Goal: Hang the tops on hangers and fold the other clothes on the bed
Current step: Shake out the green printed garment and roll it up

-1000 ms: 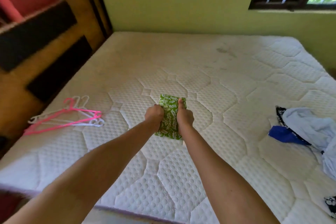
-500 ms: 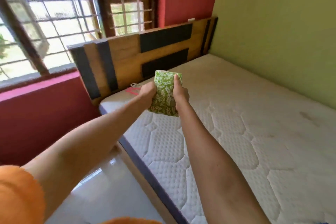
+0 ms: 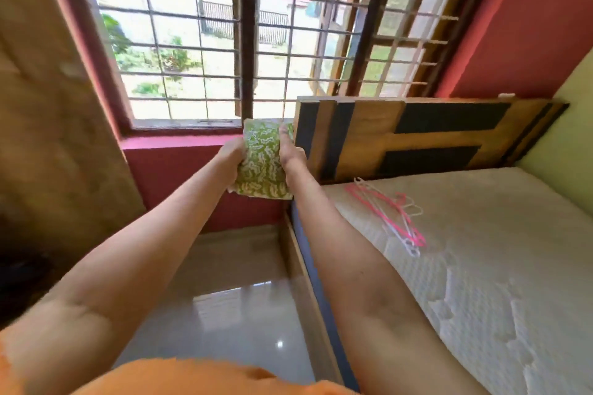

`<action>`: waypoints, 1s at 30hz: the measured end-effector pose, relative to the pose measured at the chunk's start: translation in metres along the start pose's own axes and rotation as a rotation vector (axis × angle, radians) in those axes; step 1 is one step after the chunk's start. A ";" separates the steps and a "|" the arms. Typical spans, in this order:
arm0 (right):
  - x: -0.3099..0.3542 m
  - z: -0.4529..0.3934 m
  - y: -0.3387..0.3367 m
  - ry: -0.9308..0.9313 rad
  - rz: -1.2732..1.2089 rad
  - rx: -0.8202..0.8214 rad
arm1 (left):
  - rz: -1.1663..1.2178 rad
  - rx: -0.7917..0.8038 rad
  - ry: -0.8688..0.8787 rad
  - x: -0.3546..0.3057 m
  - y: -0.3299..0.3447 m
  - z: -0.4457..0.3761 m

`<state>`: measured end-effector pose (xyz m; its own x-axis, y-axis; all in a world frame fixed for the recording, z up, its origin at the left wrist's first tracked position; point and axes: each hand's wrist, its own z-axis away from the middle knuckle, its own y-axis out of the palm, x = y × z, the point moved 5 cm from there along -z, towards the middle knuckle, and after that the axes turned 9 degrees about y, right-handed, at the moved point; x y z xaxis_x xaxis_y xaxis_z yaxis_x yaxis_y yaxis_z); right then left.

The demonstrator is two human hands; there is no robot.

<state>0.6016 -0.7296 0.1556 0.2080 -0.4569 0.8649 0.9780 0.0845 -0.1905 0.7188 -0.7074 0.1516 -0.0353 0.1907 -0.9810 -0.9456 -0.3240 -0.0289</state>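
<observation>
While we hold the folded green cloth [image 3: 262,163] up in the air between both hands, it sits off the bed, out over the strip of floor [image 3: 231,324] beside the bed's edge and in front of the window [image 3: 205,38]. Our left hand [image 3: 231,154] curls round its left side and our right hand [image 3: 290,151] grips its right side with the thumb along the top, which likely keeps the folds from springing open while we carry it. Just right of the cloth stands the headboard [image 3: 426,135]; below it the mattress [image 3: 481,266] lies bare except for the pink and white hangers [image 3: 394,215] near its head end. We judge there is open mattress below the hangers to set the bundle down, clear of the bed's side edge.
</observation>
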 end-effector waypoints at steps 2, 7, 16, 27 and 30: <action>0.014 -0.006 0.062 -0.014 0.017 0.080 | -0.005 -0.070 0.003 -0.004 -0.054 -0.016; 0.044 -0.025 0.200 -0.096 0.125 0.240 | 0.104 -0.306 -0.034 -0.004 -0.178 -0.039; 0.070 -0.037 0.410 -0.199 0.304 0.558 | 0.258 -0.637 -0.167 0.021 -0.355 -0.063; 0.080 -0.054 0.636 -0.196 0.672 0.956 | 0.430 -1.145 -0.178 0.050 -0.507 -0.098; 0.064 -0.042 0.679 -0.170 0.754 1.036 | 0.483 -1.051 -0.269 0.065 -0.526 -0.103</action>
<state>1.2779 -0.7391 0.0619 0.6344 0.1152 0.7643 0.1584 0.9485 -0.2744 1.2471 -0.6202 0.0834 -0.5013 -0.0122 -0.8652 -0.0910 -0.9936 0.0667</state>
